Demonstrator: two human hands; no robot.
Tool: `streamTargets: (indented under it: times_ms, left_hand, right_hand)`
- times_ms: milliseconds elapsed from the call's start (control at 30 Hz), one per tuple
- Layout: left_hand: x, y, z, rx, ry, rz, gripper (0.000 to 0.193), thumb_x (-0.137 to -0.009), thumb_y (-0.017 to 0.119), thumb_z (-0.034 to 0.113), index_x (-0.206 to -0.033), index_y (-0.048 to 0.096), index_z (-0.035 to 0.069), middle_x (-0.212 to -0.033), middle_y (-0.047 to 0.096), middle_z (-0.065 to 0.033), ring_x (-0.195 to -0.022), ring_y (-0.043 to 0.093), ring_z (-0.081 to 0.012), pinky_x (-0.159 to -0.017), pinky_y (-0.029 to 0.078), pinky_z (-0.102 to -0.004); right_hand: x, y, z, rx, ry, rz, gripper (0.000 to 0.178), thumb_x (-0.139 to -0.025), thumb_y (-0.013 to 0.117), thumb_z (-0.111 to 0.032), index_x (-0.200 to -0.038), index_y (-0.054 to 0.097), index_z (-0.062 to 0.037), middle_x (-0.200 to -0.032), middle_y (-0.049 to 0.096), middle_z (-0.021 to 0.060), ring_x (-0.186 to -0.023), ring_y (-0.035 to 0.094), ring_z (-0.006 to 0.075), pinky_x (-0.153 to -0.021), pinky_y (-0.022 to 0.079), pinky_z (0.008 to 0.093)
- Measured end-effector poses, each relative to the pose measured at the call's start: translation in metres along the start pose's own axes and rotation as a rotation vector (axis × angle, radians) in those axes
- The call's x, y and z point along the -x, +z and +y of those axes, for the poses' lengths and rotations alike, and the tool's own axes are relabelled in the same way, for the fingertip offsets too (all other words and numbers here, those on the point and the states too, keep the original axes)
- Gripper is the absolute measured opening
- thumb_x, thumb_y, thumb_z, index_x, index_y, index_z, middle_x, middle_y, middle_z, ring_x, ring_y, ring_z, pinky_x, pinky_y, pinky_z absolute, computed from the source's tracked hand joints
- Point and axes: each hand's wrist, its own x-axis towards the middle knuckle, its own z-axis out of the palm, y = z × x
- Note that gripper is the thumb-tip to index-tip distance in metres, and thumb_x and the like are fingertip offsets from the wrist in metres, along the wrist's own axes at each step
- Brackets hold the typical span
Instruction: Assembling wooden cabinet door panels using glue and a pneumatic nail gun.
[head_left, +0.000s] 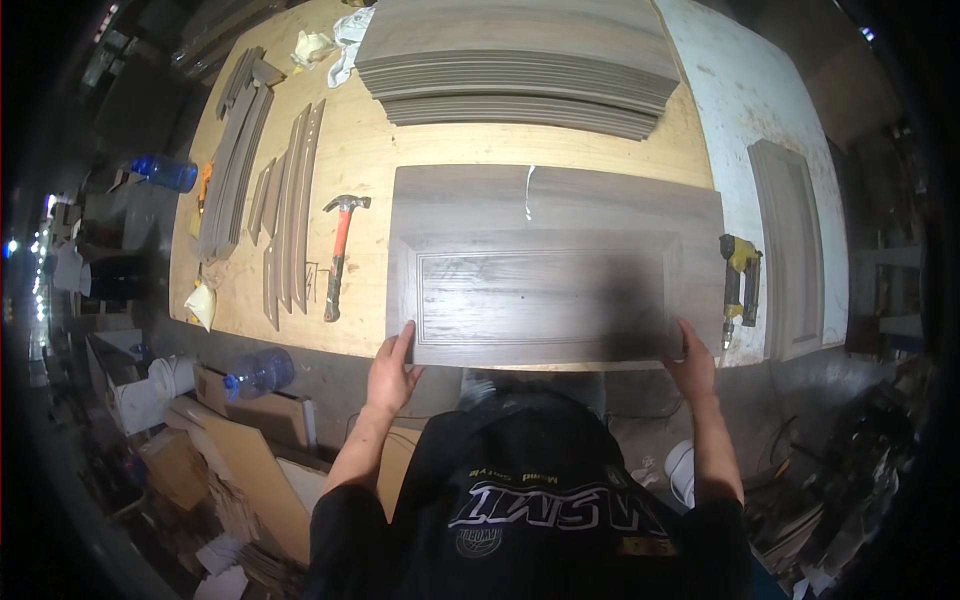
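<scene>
A grey-brown wood-grain cabinet door panel [540,295] lies in front of me at the near edge of the workbench. Moulding frames its sunken rectangular field, and a white streak marks the flat part behind. My left hand [392,375] grips the panel's near left corner, one finger stretched over its face. At the near right corner my right hand [692,368] holds it the same way; its fingers under the edge are hidden. Left of the panel lies a claw hammer [340,255] with an orange-and-black handle. A yellow-and-black nail gun [739,285] rests close by its right edge.
A stack of similar panels [520,60] stands at the back of the workbench [355,140]. Several grey-brown strips [235,170] lie on the left. Another framed panel [790,250] is at the far right. Water jugs [262,372] and leaning boards [235,465] crowd the floor at left.
</scene>
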Motion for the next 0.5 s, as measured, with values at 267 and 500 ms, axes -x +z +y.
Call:
streamTargets:
  times_ms: [267, 500]
  left_hand:
    - [-0.077, 0.026, -0.052, 0.615, -0.521, 0.024, 0.043, -0.096, 0.066, 0.033, -0.116, 0.068, -0.005, -0.097, 0.071, -0.0112, -0.087, 0.062, -0.0153, -0.079, 0.051, -0.0296]
    - [-0.119, 0.010, -0.055, 0.535, -0.408, 0.010, 0.024, -0.096, 0.066, 0.020, -0.099, 0.069, -0.004, -0.084, 0.065, -0.0025, -0.080, 0.056, -0.0121, -0.075, 0.046, -0.0291]
  right_hand:
    - [-0.028, 0.092, 0.077, -0.023, 0.232, 0.194, 0.055, -0.094, 0.069, -0.038, -0.132, 0.055, -0.0008, -0.117, 0.064, 0.0225, -0.106, 0.063, 0.0401, -0.094, 0.049, 0.0477]
    - [0.068, 0.089, 0.008, -0.385, 0.532, 0.131, 0.072, -0.088, 0.074, -0.049, -0.137, 0.053, 0.0002, -0.127, 0.062, 0.0235, -0.118, 0.060, 0.0387, -0.100, 0.048, 0.0457]
